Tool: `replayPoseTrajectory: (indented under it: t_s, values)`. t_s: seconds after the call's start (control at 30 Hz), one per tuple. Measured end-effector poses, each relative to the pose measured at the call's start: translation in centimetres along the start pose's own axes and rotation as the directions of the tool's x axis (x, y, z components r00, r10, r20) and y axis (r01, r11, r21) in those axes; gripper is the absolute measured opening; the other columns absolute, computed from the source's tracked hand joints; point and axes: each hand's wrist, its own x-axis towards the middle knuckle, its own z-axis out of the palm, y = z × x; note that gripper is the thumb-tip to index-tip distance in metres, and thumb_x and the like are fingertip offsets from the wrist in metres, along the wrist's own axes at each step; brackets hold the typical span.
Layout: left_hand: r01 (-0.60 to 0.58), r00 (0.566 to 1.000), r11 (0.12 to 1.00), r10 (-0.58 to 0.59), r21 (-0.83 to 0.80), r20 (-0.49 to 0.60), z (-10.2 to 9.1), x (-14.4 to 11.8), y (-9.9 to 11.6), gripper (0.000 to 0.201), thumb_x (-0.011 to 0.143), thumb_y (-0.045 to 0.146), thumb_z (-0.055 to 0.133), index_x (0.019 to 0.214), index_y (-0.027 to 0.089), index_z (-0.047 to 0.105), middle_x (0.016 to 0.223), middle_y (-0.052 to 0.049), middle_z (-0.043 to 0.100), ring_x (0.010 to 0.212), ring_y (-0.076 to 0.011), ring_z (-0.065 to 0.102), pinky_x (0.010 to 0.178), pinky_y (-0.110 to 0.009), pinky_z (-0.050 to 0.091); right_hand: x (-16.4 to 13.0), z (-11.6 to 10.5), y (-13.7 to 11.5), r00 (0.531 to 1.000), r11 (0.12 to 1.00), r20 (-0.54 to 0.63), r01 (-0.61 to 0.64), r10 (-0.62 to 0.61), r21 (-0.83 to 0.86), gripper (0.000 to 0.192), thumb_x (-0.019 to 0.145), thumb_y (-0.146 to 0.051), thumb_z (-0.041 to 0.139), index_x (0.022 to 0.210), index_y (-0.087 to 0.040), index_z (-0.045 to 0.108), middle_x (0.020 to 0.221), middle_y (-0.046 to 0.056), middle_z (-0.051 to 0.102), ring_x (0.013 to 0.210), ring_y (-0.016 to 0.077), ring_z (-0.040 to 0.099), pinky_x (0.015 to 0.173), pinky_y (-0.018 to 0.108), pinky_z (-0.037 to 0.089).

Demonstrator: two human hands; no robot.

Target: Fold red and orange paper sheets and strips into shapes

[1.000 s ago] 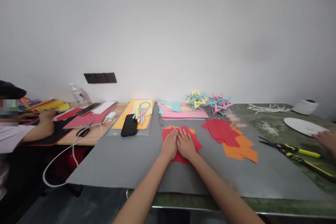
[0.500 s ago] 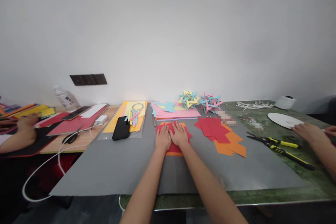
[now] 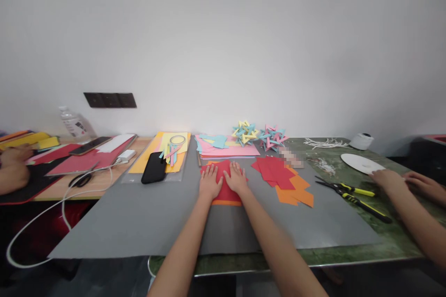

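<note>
Red paper [image 3: 225,188] lies over orange paper [image 3: 226,203] on a grey mat [image 3: 139,227]. My left hand [image 3: 210,183] rests flat on the left part of the red paper, fingers stretched out. On its right part lies my right hand [image 3: 236,179], also flat with fingers extended. Both palms hide some of the sheets. Close by on the right is a loose pile of red paper pieces [image 3: 277,174] and orange pieces [image 3: 296,190]. Behind my hands sits a stack of pink paper [image 3: 230,149] with blue scraps on top.
Folded paper stars [image 3: 245,133] stand by the wall. A black phone [image 3: 154,167] lies left, near paper strips [image 3: 171,154]. Yellow-handled pliers [image 3: 351,195] and a white disc [image 3: 360,163] lie right, beside another person's hands [image 3: 390,181]. Another person's hand [image 3: 16,162] is far left.
My hands have spread apart across the red paper, showing more of it between them. The view has swung slightly right. The other person's second hand on the right has come further into view.
</note>
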Motion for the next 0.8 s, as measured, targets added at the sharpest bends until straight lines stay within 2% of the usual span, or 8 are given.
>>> replayPoseTrajectory:
  t_s: [0.1,0.17,0.23,0.4,0.5,0.6,0.73,0.8]
  values:
    - [-0.015,0.999,0.999,0.014,-0.033,-0.05,0.0,-0.1,-0.2,0.053,0.078,0.038,0.036,0.127,0.016,0.033,0.135,-0.01,0.031,0.126,-0.0225,0.02,0.101,-0.039,0.016,-0.4,-0.2,0.9,0.993,1.0,-0.118,-0.014,0.017,0.028,0.05,0.083,-0.031,0.026,0.129,-0.01,0.028,0.134,0.01,0.031,0.126,0.0193,0.018,0.1,0.034,0.011]
    - [0.028,0.989,0.998,-0.037,-0.062,-0.141,0.0,-0.2,-0.3,0.061,0.076,0.04,0.04,0.129,0.011,0.027,0.135,-0.016,0.027,0.126,-0.025,0.019,0.1,-0.039,0.018,-0.4,0.0,1.3,0.979,0.996,-0.194,-0.048,0.061,0.074,0.051,0.081,-0.034,0.032,0.125,-0.008,0.034,0.129,0.013,0.038,0.124,0.0227,0.023,0.099,0.036,0.015]
    - [0.08,0.967,0.992,-0.101,-0.099,-0.232,0.0,-0.3,-0.2,0.069,0.074,0.04,0.045,0.13,0.008,0.022,0.135,-0.02,0.024,0.125,-0.0279,0.018,0.098,-0.041,0.021,-0.2,0.3,1.6,0.974,0.992,-0.213,-0.046,0.071,0.12,0.053,0.077,-0.039,0.04,0.121,-0.009,0.04,0.127,0.015,0.04,0.122,0.0257,0.025,0.098,0.038,0.018]
    - [0.086,0.941,0.963,-0.163,-0.254,-0.298,-0.2,-0.4,-0.4,0.066,0.072,0.033,0.05,0.129,0.015,0.021,0.13,-0.016,0.031,0.121,-0.0261,0.028,0.095,-0.041,0.027,0.0,0.4,1.9,0.947,0.942,-0.319,0.071,0.039,0.327,0.046,0.071,-0.035,0.049,0.111,-0.014,0.047,0.119,0.013,0.047,0.116,0.0256,0.034,0.095,0.038,0.026]
    - [0.076,0.928,0.927,-0.2,-0.367,-0.314,-0.3,-0.2,-0.8,0.07,0.069,0.026,0.055,0.129,0.018,0.02,0.129,-0.014,0.032,0.121,-0.025,0.028,0.096,-0.041,0.027,0.1,0.0,2.3,0.915,0.823,-0.397,0.176,0.065,0.54,0.034,0.07,-0.03,0.048,0.102,-0.017,0.05,0.102,0.01,0.057,0.1,0.0222,0.049,0.086,0.036,0.037]
    - [0.045,0.91,0.876,-0.235,-0.48,-0.343,-0.5,0.1,-1.2,0.074,0.067,0.023,0.057,0.13,0.02,0.017,0.128,-0.012,0.033,0.12,-0.0237,0.029,0.097,-0.04,0.027,0.5,-0.4,2.5,0.898,0.654,-0.417,0.233,0.139,0.719,0.024,0.069,-0.029,0.05,0.088,-0.016,0.054,0.085,0.008,0.061,0.08,0.0195,0.056,0.074,0.032,0.044]
    - [0.034,0.88,0.761,-0.33,-0.648,-0.341,-0.4,0.6,-1.5,0.077,0.066,0.03,0.059,0.129,0.018,0.018,0.124,-0.013,0.039,0.115,-0.0227,0.038,0.094,-0.037,0.032,1.2,-0.7,2.8,0.924,0.403,-0.308,0.2,0.225,0.893,0.025,0.065,-0.034,0.057,0.079,-0.014,0.056,0.063,0.003,0.061,0.06,0.0166,0.057,0.059,0.028,0.045]
    - [0.038,0.87,0.7,-0.375,-0.713,-0.321,-0.4,0.8,-1.8,0.079,0.065,0.033,0.061,0.129,0.017,0.017,0.124,-0.014,0.04,0.114,-0.0225,0.039,0.093,-0.036,0.034,1.3,-0.8,3.0,0.938,0.325,-0.242,0.155,0.247,0.933,0.028,0.064,-0.038,0.057,0.077,-0.014,0.056,0.053,0.0,0.058,0.051,0.0147,0.054,0.052,0.026,0.043]
